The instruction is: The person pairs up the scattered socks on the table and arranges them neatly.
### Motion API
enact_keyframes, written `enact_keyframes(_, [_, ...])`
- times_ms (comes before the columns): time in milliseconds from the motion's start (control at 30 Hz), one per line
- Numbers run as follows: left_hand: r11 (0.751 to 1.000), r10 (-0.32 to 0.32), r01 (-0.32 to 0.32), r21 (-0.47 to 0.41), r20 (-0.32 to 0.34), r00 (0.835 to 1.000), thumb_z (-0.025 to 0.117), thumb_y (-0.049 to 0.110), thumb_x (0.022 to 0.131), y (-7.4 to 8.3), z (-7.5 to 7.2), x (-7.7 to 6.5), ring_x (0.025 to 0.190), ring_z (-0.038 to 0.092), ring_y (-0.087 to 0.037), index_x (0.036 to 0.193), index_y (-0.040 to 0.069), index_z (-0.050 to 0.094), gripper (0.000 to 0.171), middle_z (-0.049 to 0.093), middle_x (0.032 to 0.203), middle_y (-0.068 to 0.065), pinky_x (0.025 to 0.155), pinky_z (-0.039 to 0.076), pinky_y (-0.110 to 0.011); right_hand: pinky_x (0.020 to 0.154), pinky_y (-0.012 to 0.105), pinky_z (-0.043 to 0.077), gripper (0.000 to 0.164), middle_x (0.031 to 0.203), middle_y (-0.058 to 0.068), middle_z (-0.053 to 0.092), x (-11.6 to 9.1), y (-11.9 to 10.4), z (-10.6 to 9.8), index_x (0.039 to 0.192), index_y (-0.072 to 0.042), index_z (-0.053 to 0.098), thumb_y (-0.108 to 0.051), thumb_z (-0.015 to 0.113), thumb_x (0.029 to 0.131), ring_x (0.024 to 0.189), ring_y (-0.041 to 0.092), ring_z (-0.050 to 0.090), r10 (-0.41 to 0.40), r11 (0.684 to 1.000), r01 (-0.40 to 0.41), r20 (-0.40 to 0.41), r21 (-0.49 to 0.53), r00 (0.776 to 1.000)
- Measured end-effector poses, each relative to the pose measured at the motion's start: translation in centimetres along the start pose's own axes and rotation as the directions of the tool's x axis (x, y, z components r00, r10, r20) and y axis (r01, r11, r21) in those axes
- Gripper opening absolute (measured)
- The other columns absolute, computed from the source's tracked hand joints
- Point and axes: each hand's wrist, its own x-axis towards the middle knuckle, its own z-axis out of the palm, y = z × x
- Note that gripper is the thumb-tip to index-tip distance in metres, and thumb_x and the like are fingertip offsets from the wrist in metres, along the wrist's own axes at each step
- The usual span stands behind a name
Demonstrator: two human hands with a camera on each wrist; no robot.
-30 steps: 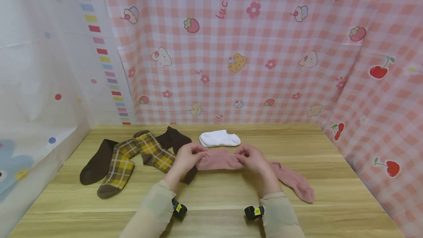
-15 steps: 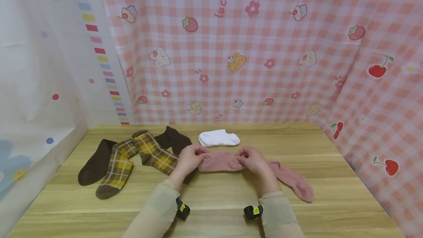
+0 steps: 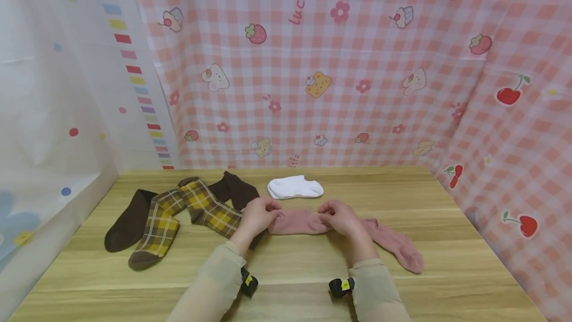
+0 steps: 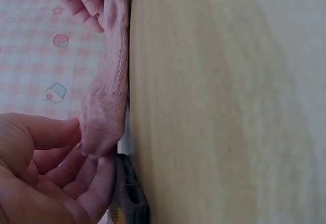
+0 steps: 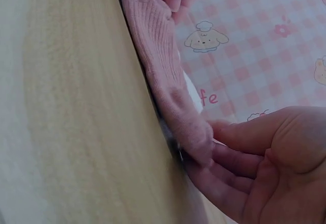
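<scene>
A pink ribbed sock [image 3: 297, 222] is stretched sideways between both hands, low over the table in front of the white socks. My left hand [image 3: 257, 216] pinches its left end between thumb and fingers; the left wrist view shows the thumb against the sock [image 4: 104, 107]. At the other end my right hand [image 3: 341, 217] has its thumb on top and its fingers beneath, seen in the right wrist view around the sock's tip [image 5: 196, 142]. A second pink sock [image 3: 395, 245] lies flat on the table just right of the right forearm.
Behind the held sock lies a pair of white ankle socks [image 3: 295, 187]. Yellow-brown plaid socks [image 3: 158, 230] and dark brown socks [image 3: 131, 220] overlap on the left, partly behind the left hand. Patterned cloth [image 3: 286, 63] hangs behind the wooden table [image 3: 290, 272].
Both hands have brought the pink sock slightly lower and nearer the body, keeping their grip. The other socks stay where they were.
</scene>
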Motion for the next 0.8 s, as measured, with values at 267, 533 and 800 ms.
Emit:
enact_keyframes(267, [0.992,-0.014,0.014,0.126,0.003,1.0,0.073,0.013,0.089,0.6,-0.4,-0.2,0.086,0.066,-0.024,0.094,0.006,0.074,0.009,0.072,0.09,-0.005,0.078,0.053,-0.04,0.084,0.04,0.05,0.018,0.102,0.009,0.067,-0.4,-0.6,-0.5,0.109,-0.002,0.066,-0.013,0.065,0.095,0.095,0.024,0.06,0.009,1.0,-0.009,0.005,-0.015,1.0])
enact_keyframes(533, [0.978,-0.033,0.026,0.208,0.032,0.999,0.071,0.016,0.091,1.4,-0.8,-0.5,0.095,0.068,-0.025,0.109,0.007,0.074,0.021,0.073,0.104,-0.007,0.081,0.054,-0.042,0.087,0.043,0.051,0.024,0.11,0.012,0.066,-0.7,-1.0,-0.8,0.115,-0.001,0.064,-0.018,0.061,0.098,0.102,0.027,0.061,0.014,0.999,-0.013,0.013,-0.038,1.0])
enact_keyframes(800, [0.964,0.02,-0.038,0.264,0.071,0.997,0.07,0.018,0.091,2.4,-1.2,-0.9,0.103,0.066,-0.027,0.117,0.005,0.072,0.029,0.071,0.112,-0.009,0.088,0.053,-0.044,0.093,0.048,0.049,0.028,0.115,0.017,0.065,-1.1,-1.4,-1.0,0.119,0.002,0.063,-0.015,0.062,0.098,0.108,0.033,0.061,-0.07,0.994,0.073,0.036,-0.084,0.997])
